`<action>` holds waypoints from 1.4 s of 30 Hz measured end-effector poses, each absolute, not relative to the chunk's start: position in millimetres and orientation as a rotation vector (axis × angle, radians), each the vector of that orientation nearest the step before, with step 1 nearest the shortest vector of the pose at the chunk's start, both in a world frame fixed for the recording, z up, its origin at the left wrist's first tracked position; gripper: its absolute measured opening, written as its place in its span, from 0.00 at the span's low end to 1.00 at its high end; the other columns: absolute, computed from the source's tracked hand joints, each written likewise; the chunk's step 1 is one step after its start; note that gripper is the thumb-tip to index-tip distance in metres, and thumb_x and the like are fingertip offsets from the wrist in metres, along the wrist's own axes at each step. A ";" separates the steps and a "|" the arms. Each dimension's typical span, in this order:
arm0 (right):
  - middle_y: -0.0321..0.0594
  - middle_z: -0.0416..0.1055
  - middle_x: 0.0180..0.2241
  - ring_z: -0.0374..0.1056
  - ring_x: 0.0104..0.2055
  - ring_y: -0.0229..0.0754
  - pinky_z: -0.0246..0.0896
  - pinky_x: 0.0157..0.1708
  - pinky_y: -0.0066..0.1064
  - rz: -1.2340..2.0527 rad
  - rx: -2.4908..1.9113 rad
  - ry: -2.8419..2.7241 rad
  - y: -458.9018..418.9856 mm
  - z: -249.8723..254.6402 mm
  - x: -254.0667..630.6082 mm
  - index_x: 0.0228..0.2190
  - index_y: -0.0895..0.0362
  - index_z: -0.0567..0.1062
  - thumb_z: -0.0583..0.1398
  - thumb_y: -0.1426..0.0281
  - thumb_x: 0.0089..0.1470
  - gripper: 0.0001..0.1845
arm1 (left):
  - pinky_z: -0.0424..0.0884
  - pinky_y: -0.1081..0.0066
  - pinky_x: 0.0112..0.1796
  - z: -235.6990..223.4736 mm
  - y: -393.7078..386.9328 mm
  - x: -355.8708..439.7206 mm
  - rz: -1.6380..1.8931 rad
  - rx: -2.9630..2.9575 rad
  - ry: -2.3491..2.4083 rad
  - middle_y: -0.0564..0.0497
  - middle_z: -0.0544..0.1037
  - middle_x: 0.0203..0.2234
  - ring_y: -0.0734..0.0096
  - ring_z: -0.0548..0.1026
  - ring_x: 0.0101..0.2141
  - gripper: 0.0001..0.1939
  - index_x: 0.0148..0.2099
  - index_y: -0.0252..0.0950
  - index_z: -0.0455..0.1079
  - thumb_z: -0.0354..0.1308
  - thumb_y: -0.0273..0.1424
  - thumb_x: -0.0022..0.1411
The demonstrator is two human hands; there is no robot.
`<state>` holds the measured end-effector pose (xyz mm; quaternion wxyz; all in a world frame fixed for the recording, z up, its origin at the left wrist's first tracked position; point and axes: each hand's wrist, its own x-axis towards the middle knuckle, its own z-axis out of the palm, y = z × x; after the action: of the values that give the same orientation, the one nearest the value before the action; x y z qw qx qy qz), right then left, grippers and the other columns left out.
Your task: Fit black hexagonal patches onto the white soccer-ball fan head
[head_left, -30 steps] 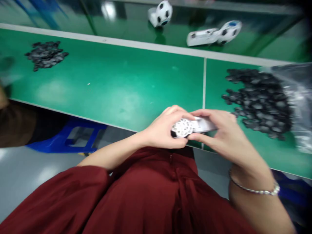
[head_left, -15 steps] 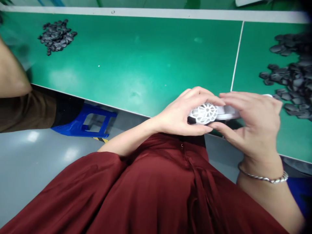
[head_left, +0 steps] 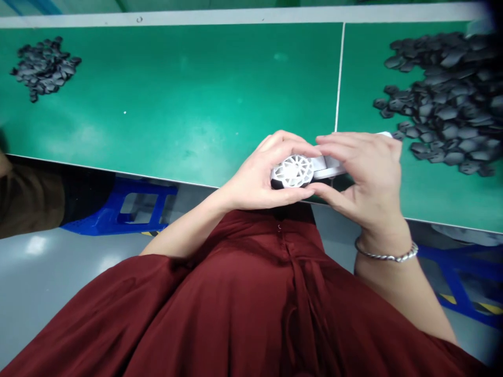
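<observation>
A white device (head_left: 294,171) with a round, spoked grille is held between both hands at the table's front edge. A pale bar-like part runs right from the grille into my right palm, and a dark patch shows at the grille's lower left. My left hand (head_left: 259,175) is closed round the grille's left side, thumb below and fingers above. Curled over the pale part, my right hand (head_left: 371,178) has its thumb and fingertips meeting the left hand's at the grille's right side. Much of the device's right end is hidden by that hand.
Many small dark grey pieces (head_left: 448,104) lie heaped on the green table (head_left: 220,89) at right, with a smaller pile (head_left: 45,68) at far left. Blue stools (head_left: 121,207) stand below the table edge. Another person's leg (head_left: 31,196) shows at left.
The view has shifted right, so hands, device and piles appear further left. Both hands keep the same grip on the device. The other person's arm has mostly left the frame.
</observation>
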<state>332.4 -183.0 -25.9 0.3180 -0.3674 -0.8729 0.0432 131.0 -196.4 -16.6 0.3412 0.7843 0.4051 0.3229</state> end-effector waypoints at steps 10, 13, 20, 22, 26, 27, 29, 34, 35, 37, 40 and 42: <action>0.41 0.68 0.49 0.61 0.52 0.49 0.46 0.52 0.42 0.145 -1.060 -2.345 -184.0 -26.6 334.1 0.46 0.51 0.67 0.52 0.47 0.55 0.26 | 0.58 0.51 0.52 -20.7 -196.4 130.8 0.870 2.034 1.040 0.49 0.69 0.48 0.54 0.62 0.54 0.25 0.51 0.43 0.64 0.60 0.45 0.51; 0.41 0.66 0.50 0.59 0.53 0.53 0.44 0.53 0.45 0.204 -1.182 -2.368 -185.0 -25.9 334.9 0.47 0.49 0.67 0.52 0.45 0.53 0.28 | 0.58 0.53 0.53 -20.3 -194.1 131.9 0.912 2.061 1.014 0.48 0.68 0.48 0.55 0.62 0.53 0.27 0.51 0.42 0.63 0.60 0.46 0.51; 0.41 0.67 0.49 0.60 0.52 0.52 0.46 0.52 0.46 0.178 -1.122 -2.357 -184.2 -26.4 333.9 0.46 0.51 0.68 0.52 0.45 0.54 0.27 | 0.60 0.49 0.50 -32.1 -226.9 125.5 0.929 2.124 1.281 0.48 0.71 0.44 0.54 0.64 0.51 0.22 0.46 0.45 0.66 0.60 0.47 0.50; 0.41 0.68 0.48 0.61 0.52 0.51 0.47 0.52 0.45 0.161 -1.081 -2.342 -183.2 -26.8 333.1 0.45 0.52 0.68 0.53 0.46 0.54 0.26 | 0.65 0.53 0.46 -49.7 -249.7 113.9 0.819 2.186 1.086 0.52 0.73 0.35 0.60 0.70 0.43 0.11 0.40 0.47 0.69 0.58 0.42 0.53; 0.41 0.70 0.47 0.63 0.51 0.46 0.49 0.51 0.39 0.119 -0.954 -2.285 -182.0 -26.6 332.6 0.44 0.52 0.69 0.56 0.49 0.54 0.23 | 0.61 0.54 0.49 -99.6 -287.6 81.2 0.565 1.884 1.296 0.48 0.73 0.39 0.59 0.68 0.46 0.11 0.42 0.42 0.68 0.56 0.37 0.56; 0.41 0.70 0.47 0.63 0.51 0.46 0.49 0.51 0.39 0.110 -0.945 -2.283 -181.8 -26.5 332.9 0.44 0.52 0.69 0.56 0.50 0.54 0.23 | 0.56 0.51 0.52 -111.5 -293.5 72.3 0.492 1.661 1.499 0.44 0.71 0.44 0.54 0.63 0.51 0.17 0.45 0.39 0.67 0.58 0.38 0.54; 0.43 0.70 0.47 0.63 0.51 0.46 0.49 0.51 0.39 0.098 -0.937 -2.297 -181.4 -26.7 333.6 0.44 0.53 0.69 0.57 0.50 0.54 0.23 | 0.50 0.47 0.54 -129.9 -301.9 55.4 0.381 1.295 1.701 0.38 0.67 0.48 0.45 0.57 0.55 0.29 0.48 0.33 0.65 0.64 0.41 0.46; 0.43 0.70 0.47 0.63 0.51 0.48 0.49 0.51 0.40 0.077 -0.943 -2.300 -181.1 -28.7 334.7 0.45 0.52 0.69 0.56 0.48 0.53 0.25 | 0.65 0.55 0.44 -137.8 -308.5 29.9 0.305 0.896 1.555 0.42 0.74 0.35 0.52 0.72 0.41 0.26 0.42 0.31 0.67 0.66 0.42 0.44; 0.42 0.70 0.47 0.64 0.51 0.47 0.49 0.51 0.39 0.069 -0.951 -2.298 -181.1 -29.0 334.8 0.45 0.51 0.69 0.56 0.47 0.53 0.25 | 0.67 0.58 0.42 -134.8 -307.8 28.6 0.322 0.821 1.486 0.44 0.75 0.33 0.55 0.73 0.38 0.23 0.40 0.32 0.68 0.65 0.41 0.46; 0.42 0.70 0.46 0.63 0.51 0.47 0.49 0.51 0.39 0.058 -0.964 -2.303 -181.4 -29.4 334.9 0.45 0.51 0.69 0.56 0.46 0.52 0.26 | 0.69 0.63 0.42 -128.1 -305.6 29.1 0.395 0.682 1.355 0.45 0.76 0.34 0.61 0.74 0.37 0.18 0.38 0.33 0.69 0.63 0.40 0.49; 0.42 0.70 0.47 0.63 0.51 0.46 0.48 0.51 0.39 0.055 -0.961 -2.305 -181.6 -29.5 335.2 0.45 0.52 0.69 0.55 0.47 0.53 0.26 | 0.68 0.68 0.45 -120.5 -302.6 33.5 0.539 0.506 1.219 0.47 0.77 0.37 0.66 0.75 0.40 0.14 0.40 0.35 0.69 0.60 0.37 0.53; 0.43 0.70 0.46 0.63 0.51 0.46 0.49 0.51 0.39 0.048 -0.950 -2.302 -181.4 -29.5 335.3 0.45 0.52 0.69 0.56 0.47 0.53 0.26 | 0.69 0.69 0.45 -118.4 -301.9 36.6 0.618 0.411 1.158 0.47 0.77 0.38 0.68 0.75 0.40 0.12 0.41 0.35 0.69 0.58 0.35 0.55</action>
<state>335.3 -181.4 -29.5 0.3195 -0.3615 -0.8757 0.0181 36.6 -301.9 -118.4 0.7727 0.1899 0.5342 0.2853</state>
